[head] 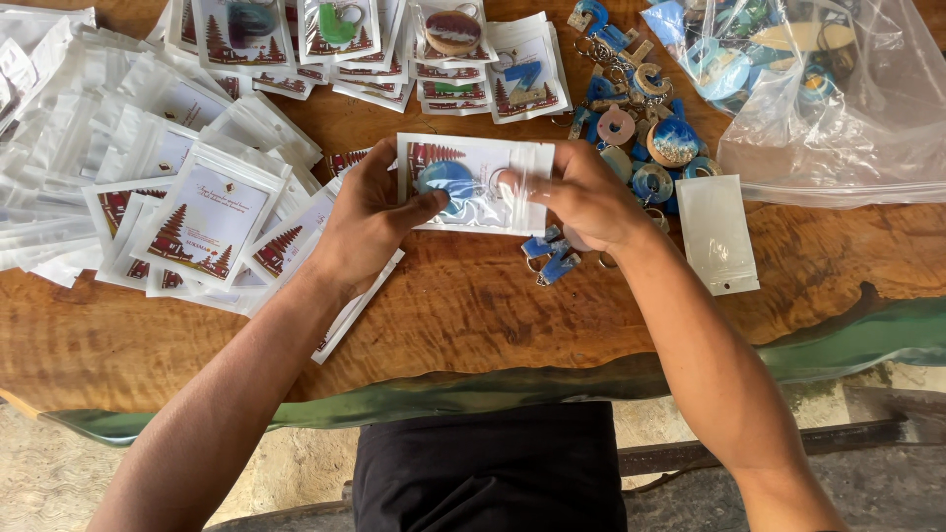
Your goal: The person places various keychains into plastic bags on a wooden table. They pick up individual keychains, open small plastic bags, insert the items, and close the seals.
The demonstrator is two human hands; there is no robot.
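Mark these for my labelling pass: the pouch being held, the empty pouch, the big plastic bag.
held pouch (473, 182): head view, clear front.
empty pouch (717, 234): head view, middle.
big plastic bag (847, 118): head view, crinkled side.

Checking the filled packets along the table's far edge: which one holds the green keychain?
The second packet from the left; its neighbours hold a dark teal piece, a brown oval and a blue letter.

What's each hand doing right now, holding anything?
Left hand: closed on the clear pouch with a blue keychain inside.
Right hand: closed on the same pouch's other end.
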